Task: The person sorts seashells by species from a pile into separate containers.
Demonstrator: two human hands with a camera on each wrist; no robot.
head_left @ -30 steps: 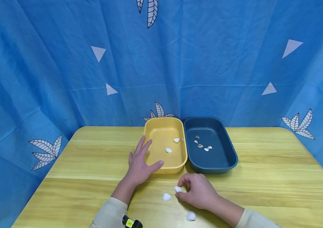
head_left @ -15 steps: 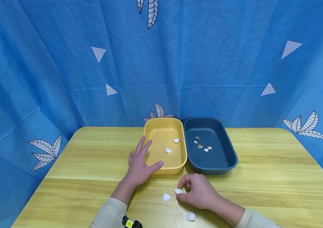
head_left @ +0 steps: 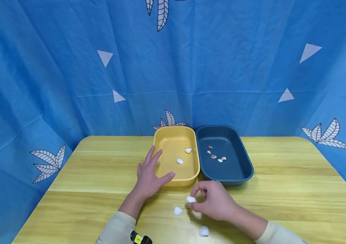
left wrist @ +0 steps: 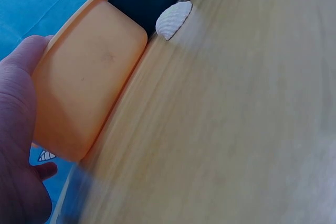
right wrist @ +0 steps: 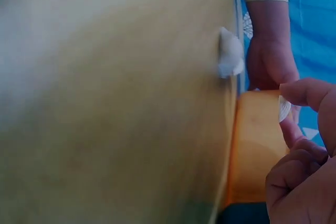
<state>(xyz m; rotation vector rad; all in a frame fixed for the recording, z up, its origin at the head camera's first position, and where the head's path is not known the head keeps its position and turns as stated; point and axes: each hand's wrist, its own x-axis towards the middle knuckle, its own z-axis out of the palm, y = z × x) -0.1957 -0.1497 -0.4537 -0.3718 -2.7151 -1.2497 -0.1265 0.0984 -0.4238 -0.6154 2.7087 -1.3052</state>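
In the head view my right hand (head_left: 217,200) pinches a white seashell (head_left: 190,199) between thumb and index finger, just above the table. The right wrist view shows this seashell (right wrist: 284,108) nearly edge-on. My left hand (head_left: 148,176) rests at the left side of the yellow tray (head_left: 177,182), fingers spread and fairly straight, thumb over the near rim. Two white seashells lie inside that tray, one near its middle (head_left: 180,161). Another white seashell (head_left: 177,211) lies on the table left of my right hand, and a ribbed seashell (head_left: 203,231) lies nearer me.
A dark blue tray (head_left: 247,169) stands against the yellow one on its right. Several small brownish and white seashells lie in it, one of them a brownish seashell (head_left: 214,156). Behind the wooden table (head_left: 282,189) hangs a blue patterned curtain (head_left: 230,67).
My right hand has lifted the pinched seashell off the table and moved slightly forward. The left hand, both trays and the other seashells stay in place.
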